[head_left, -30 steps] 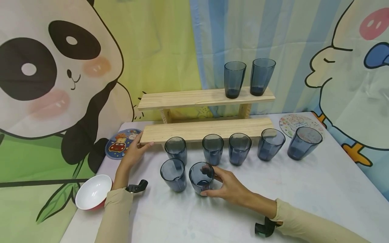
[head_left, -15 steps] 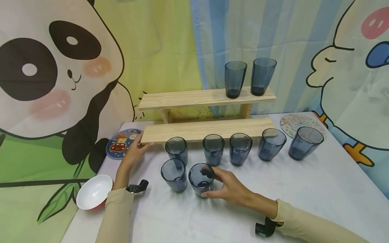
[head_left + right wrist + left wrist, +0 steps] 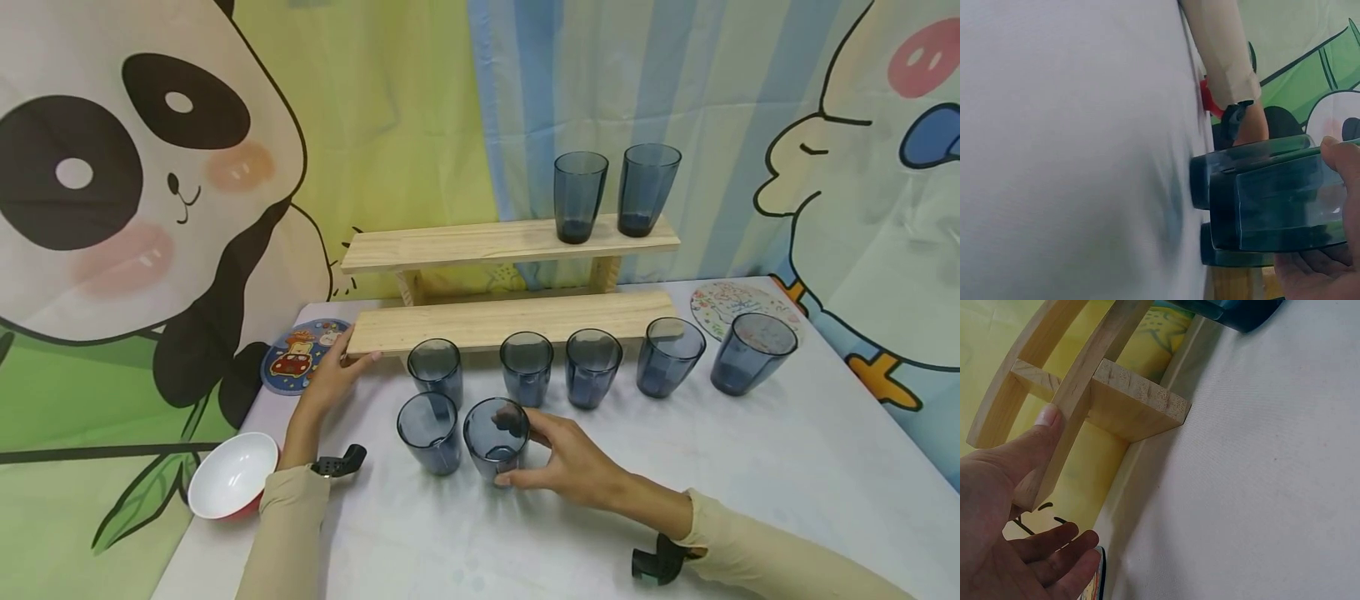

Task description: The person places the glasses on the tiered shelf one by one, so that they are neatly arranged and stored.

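Note:
My left hand (image 3: 330,379) grips the left end of the lower board of a two-tier wooden shelf (image 3: 510,321). In the left wrist view the thumb presses the board's front edge, and several fingers (image 3: 1063,547) hang below it. My right hand (image 3: 566,458) holds a blue-grey glass tumbler (image 3: 487,454) by its right side, thumb in front. The tumbler is upright, mouth up, close over the table. Just left of it stands another tumbler (image 3: 431,442), with one more tumbler (image 3: 435,371) behind. In the right wrist view the held tumbler (image 3: 1279,206) partly hides the others.
Several more tumblers (image 3: 592,375) stand in a row before the shelf, out to the right. Two tumblers (image 3: 577,196) stand on the right of the upper board (image 3: 450,246). Round mats (image 3: 281,379) lie at both sides. A white bowl (image 3: 232,475) sits beside my left forearm.
The tumbler in my right hand shifts only very slightly. My left hand stays on the shelf's end, and the other tumblers keep their places.

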The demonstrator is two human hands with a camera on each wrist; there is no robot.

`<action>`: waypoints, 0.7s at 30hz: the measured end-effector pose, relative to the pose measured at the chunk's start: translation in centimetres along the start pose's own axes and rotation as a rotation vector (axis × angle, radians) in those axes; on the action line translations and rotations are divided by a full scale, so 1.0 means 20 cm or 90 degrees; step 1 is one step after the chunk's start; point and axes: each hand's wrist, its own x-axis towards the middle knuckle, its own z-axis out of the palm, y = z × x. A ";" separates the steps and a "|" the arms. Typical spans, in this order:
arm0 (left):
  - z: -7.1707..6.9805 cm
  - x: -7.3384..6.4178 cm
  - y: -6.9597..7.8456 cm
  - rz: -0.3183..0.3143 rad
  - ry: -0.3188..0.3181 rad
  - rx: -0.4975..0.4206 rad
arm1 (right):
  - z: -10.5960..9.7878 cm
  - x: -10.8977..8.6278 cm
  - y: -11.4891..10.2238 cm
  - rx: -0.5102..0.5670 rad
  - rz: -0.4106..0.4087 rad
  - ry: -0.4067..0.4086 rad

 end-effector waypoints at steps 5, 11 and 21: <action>0.00 0.00 0.00 0.001 0.002 0.004 | -0.04 0.01 -0.07 -0.012 0.014 -0.009; 0.00 0.00 0.01 -0.003 0.005 0.006 | -0.11 0.06 -0.20 -0.024 0.017 -0.006; 0.00 -0.01 0.01 -0.005 0.006 0.015 | -0.29 0.21 -0.45 -0.032 0.014 0.013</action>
